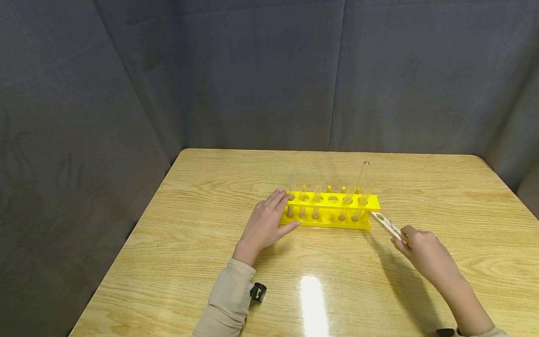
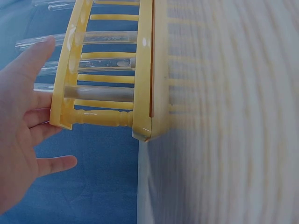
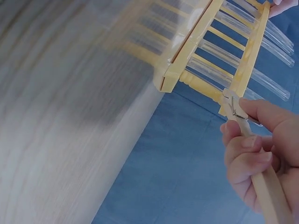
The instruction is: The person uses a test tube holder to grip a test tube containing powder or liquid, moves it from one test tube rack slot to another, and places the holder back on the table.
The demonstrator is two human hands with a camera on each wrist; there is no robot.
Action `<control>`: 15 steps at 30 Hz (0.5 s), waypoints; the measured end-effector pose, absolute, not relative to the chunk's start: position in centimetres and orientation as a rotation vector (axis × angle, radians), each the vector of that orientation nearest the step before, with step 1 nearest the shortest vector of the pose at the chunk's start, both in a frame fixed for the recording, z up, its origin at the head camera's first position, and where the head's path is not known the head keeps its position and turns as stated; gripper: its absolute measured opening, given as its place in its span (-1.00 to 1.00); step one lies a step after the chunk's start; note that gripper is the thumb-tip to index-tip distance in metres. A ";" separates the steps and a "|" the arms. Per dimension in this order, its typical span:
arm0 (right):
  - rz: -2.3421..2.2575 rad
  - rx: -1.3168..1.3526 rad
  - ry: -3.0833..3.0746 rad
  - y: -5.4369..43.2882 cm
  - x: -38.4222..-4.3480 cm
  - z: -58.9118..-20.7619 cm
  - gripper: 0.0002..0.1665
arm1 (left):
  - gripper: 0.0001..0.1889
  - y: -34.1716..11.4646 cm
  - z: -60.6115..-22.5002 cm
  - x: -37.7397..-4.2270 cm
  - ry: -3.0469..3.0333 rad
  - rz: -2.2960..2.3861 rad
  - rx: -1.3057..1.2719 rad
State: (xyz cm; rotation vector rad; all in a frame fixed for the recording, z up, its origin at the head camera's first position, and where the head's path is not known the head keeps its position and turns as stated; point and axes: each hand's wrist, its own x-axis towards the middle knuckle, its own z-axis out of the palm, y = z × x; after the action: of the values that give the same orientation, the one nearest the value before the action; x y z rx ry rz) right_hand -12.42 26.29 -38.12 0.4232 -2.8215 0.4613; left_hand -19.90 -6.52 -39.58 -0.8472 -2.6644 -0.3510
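Note:
A yellow test tube rack [image 1: 326, 205] stands on the table, holding several clear test tubes [image 1: 292, 182]. My left hand [image 1: 264, 222] rests against its left end, fingers extended along the top bar and thumb spread toward the front. In the left wrist view, that hand [image 2: 18, 107] touches the upper plate of the rack [image 2: 144, 70]. My right hand [image 1: 427, 252] grips a wooden test tube clamp [image 1: 389, 227]. The clamp's tip is beside the rack's right end; in the right wrist view the clamp [image 3: 268, 191] overlaps the rack's corner, and whether they touch I cannot tell.
One taller test tube [image 1: 362, 175] sticks up near the right end of the rack and leans right. Short yellow pegs [image 1: 329, 188] line its back. The wooden table [image 1: 219, 187] ends at a dark grey cloth [image 1: 261, 93] behind and at the left.

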 end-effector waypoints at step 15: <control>0.431 0.443 -2.803 26.2 -12.0 -38.0 -0.78 | -0.30 -6.5 -39.5 -19.8 -2.657 -0.366 -0.856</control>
State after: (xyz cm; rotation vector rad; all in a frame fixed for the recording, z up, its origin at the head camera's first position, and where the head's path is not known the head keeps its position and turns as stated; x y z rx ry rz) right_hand -12.05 26.21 -38.00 0.4432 -2.8028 0.4310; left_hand -19.82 -6.54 -39.46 -0.8559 -2.6574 -0.3655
